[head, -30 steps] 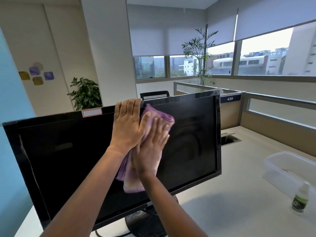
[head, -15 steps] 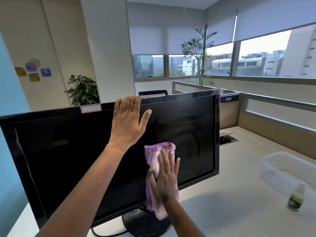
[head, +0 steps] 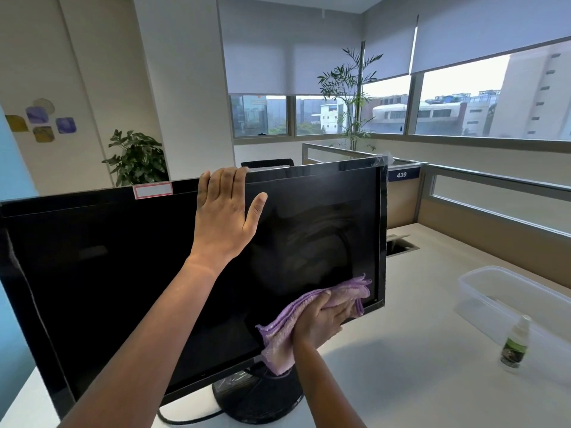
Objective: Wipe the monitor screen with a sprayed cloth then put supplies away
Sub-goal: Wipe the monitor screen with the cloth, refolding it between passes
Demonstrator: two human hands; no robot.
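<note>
The left hand (head: pixel 227 211) is reaching up from the 7 o'clock corner of the view, forearm stretched out, and is resting on the top edge of the monitor (head: pixel 123 273) near the middle. Its fingers (head: pixel 222 180) are lying together, hooked over the top bezel, while the thumb is spreading out toward 3 o'clock against the dark screen; the grip is wide and flat, bracing rather than closing on anything.

The right hand (head: pixel 324 319) is coming up from 6 o'clock, palm pressing flat on the cloth (head: pixel 287 329) at the screen's 4 o'clock corner. The fingers are pointing toward 2 o'clock, laid straight over the purple fabric, so the grip is open, pinning the cloth to the glass. One end of the cloth is reaching the right bezel; the other is hanging below the screen's lower edge, above the stand (head: pixel 262 393).

On the bench (head: pixel 417 381), at 3 o'clock from the monitor, a spray bottle (head: pixel 515 344) is standing upright, just beside a clear tub (head: pixel 482 282).
</note>
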